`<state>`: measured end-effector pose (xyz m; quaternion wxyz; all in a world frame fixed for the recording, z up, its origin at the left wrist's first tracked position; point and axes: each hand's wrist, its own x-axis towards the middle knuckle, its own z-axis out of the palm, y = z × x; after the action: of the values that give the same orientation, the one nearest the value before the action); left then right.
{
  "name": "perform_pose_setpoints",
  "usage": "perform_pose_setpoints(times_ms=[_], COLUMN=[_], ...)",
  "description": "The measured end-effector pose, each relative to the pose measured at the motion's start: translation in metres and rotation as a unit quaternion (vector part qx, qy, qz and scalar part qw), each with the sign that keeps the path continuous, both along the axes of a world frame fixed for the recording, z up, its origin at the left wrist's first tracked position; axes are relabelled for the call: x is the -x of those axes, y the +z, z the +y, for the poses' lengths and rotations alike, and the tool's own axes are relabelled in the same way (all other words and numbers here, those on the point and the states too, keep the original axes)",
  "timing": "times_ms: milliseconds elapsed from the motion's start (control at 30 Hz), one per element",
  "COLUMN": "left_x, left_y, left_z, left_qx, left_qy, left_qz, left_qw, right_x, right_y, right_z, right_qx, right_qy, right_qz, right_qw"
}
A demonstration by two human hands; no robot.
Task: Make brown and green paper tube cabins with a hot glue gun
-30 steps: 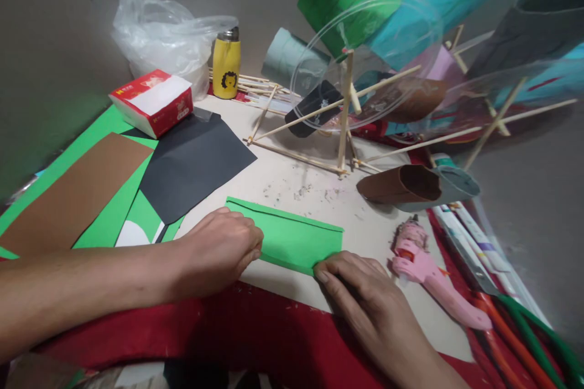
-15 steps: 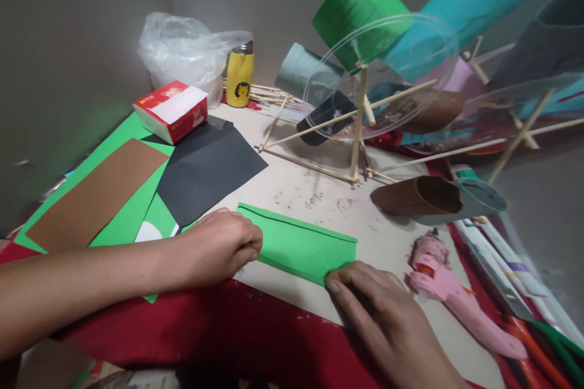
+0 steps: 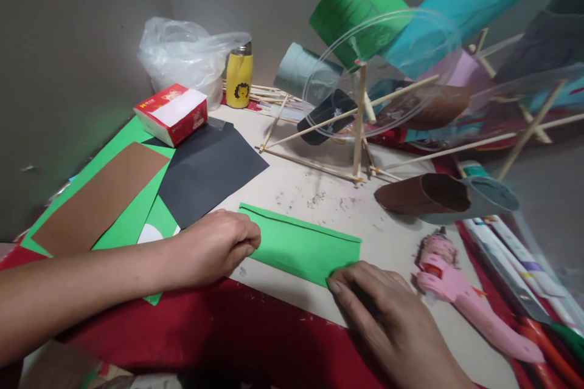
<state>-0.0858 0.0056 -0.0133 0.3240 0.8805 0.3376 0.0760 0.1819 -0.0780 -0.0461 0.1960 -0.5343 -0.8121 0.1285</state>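
A green sheet of paper, folded along its length, lies on the pale board in front of me, a dark line running along its far edge. My left hand is closed at the sheet's left end, its fingertips partly hidden. At the near right corner, my right hand pinches the paper between thumb and fingers. To the right of that hand lies a pink hot glue gun. Black paper and brown paper lie on more green sheets to the left.
A wooden stick frame with clear plastic discs and coloured paper tubes stands at the back right. A brown paper tube lies near it. Behind are a red tissue pack, a yellow bottle and a plastic bag.
The view has shifted slightly, so things on the right sit a little further right. Both hands stay on the green paper in nearly the same pose.
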Motion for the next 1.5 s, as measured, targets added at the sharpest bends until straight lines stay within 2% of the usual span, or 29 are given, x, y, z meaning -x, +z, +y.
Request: perform_pose_setpoints(times_ms=[300,967,1500], left_x=[0.0049,0.0057,0.0076], left_y=[-0.0058,-0.0026,-0.0048], left_z=[-0.0027,-0.0048,-0.0070], left_qx=[-0.021,-0.021,-0.059], left_qy=[0.006,0.029,0.015], left_qz=[0.005,0.023,0.069], left_qw=[1.000,0.999,0.996], right_x=[-0.0018,-0.0009,-0.0037], right_y=[-0.0019,-0.0017,-0.0018], right_z=[0.0004,0.0003,-0.0025], right_qx=[0.005,0.004,0.014], right_qy=[-0.002,-0.001,-0.018], right_qz=[-0.002,0.011,0.007], right_qw=[1.000,1.000,1.000])
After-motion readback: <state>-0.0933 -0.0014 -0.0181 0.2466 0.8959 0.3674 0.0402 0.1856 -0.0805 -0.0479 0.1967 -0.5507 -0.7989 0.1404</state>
